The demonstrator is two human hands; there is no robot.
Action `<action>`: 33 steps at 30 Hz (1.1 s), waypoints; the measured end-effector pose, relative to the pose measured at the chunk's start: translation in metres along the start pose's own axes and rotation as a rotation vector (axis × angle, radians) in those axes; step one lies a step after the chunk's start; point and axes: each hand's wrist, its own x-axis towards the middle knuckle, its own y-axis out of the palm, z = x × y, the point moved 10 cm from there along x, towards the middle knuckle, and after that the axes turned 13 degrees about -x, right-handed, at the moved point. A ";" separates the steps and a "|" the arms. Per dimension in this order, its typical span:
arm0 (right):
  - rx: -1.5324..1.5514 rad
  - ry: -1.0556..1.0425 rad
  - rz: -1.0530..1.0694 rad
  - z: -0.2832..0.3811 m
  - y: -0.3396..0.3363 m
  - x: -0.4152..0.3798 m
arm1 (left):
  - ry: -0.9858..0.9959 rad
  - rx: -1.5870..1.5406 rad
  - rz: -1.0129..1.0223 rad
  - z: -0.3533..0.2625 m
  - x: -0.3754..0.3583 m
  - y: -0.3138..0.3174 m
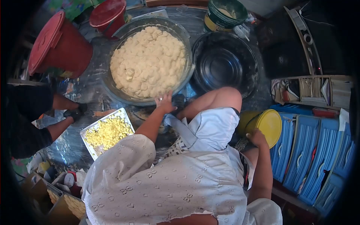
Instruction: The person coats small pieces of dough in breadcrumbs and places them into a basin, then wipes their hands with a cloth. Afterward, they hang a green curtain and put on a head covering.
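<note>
My left hand (164,102) rests on the near rim of a large glass bowl (184,43) filled with pale dough balls (148,62); whether it holds a piece I cannot tell. My right hand (257,138) reaches down to my right and touches the edge of a yellow lidded container (269,126) lying on its side. A metal tray (123,114) of small yellow pieces (108,132) lies to the left of my left arm. My knee (225,98) is raised between the two hands.
An empty black bowl (225,64) sits right of the glass bowl. Red buckets (60,47) stand at the far left, a green-white tub (225,15) at the back. Another person's limbs (63,112) are at the left. Blue ribbed panels (311,153) stand at the right.
</note>
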 end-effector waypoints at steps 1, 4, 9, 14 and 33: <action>-0.081 -0.065 0.077 0.019 0.007 -0.019 | 0.009 0.005 0.008 0.000 0.000 0.001; -0.266 -0.105 0.208 0.060 0.001 -0.072 | 0.020 -0.002 -0.011 -0.002 0.001 0.004; -0.344 -0.018 -0.040 0.064 -0.052 -0.079 | 0.039 -0.055 0.012 0.000 0.002 0.002; -0.236 -0.088 -0.369 0.107 -0.130 -0.115 | 0.048 -0.100 0.027 -0.001 0.000 0.003; 1.993 -0.226 -0.576 -0.037 -0.096 -0.149 | 0.011 -0.012 -0.007 0.008 0.005 0.004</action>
